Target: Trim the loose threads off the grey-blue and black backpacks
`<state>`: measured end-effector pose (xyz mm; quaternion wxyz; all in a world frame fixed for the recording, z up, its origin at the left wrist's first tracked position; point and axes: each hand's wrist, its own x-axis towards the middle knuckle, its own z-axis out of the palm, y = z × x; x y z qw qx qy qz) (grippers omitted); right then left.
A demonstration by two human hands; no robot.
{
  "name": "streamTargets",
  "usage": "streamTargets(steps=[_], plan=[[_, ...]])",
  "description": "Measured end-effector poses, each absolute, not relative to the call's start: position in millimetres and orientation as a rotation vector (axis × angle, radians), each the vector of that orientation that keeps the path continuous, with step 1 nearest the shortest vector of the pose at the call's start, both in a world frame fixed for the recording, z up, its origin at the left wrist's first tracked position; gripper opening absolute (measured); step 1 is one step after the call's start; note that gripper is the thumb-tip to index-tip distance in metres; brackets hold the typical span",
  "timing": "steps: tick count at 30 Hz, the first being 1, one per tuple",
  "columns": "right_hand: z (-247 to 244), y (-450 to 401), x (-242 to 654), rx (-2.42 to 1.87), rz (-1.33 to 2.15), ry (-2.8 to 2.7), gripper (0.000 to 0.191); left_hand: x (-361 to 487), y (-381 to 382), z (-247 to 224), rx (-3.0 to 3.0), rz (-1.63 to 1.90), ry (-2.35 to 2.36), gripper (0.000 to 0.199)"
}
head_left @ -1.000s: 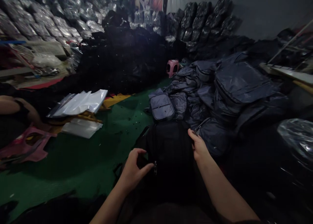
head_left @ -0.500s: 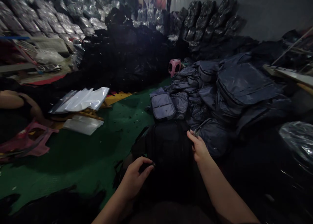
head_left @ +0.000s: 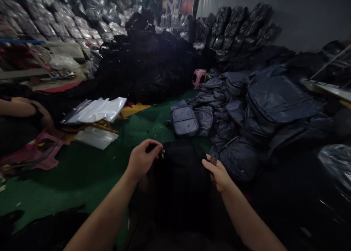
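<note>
Green floor [head_left: 82, 170] spread beyond a black backpack [head_left: 182, 185] at twelve o'clock. The left hand [head_left: 142, 160] had risen to its top edge, fingers [head_left: 153, 144] pinching a metal zipper pull [head_left: 162, 154]; the right hand [head_left: 218, 176] clenched the opposite edge.

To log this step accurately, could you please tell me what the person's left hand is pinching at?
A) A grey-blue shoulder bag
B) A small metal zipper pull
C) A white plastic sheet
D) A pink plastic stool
B: the fingertips of the left hand close at a small metal zipper pull at the top edge of the black bag.
</note>
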<state>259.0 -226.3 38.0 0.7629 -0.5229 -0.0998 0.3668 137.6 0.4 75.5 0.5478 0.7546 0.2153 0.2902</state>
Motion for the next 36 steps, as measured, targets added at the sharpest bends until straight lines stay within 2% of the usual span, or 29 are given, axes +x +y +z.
streamTargets(steps=[8, 13, 15, 18, 23, 28, 32, 36], plan=[[43, -223, 253, -1.182, 0.712, -0.197, 0.037, 178, 25, 60, 1.537, 0.655, 0.666, 0.037], [39, -223, 264, -1.159, 0.571, -0.103, 0.039, 139, 2, 18, 1.595, 0.658, 0.795, 0.03], [40, -222, 269, -1.15, 0.547, -0.097, 0.04, 118, -12, -1, 1.755, 0.519, 0.805, 0.034], [41, -216, 274, -1.135, 0.526, -0.089, 0.045, 94, -31, -25, 1.87, 0.344, 0.777, 0.027], [45, -206, 283, -1.109, 0.48, -0.051, 0.047, 85, -42, -46, 1.868, 0.259, 0.793, 0.044], [49, -200, 299, -1.059, 0.42, -0.057, 0.047, 98, -45, -49, 1.761, 0.313, 0.763, 0.054], [53, -201, 323, -1.207, 0.39, -0.111, 0.049, 113, -31, -30, 1.409, 0.365, 0.834, 0.049], [54, -211, 328, -1.335, 0.463, -0.182, 0.04, 125, -4, -10, 1.227, 0.324, 0.888, 0.042]])
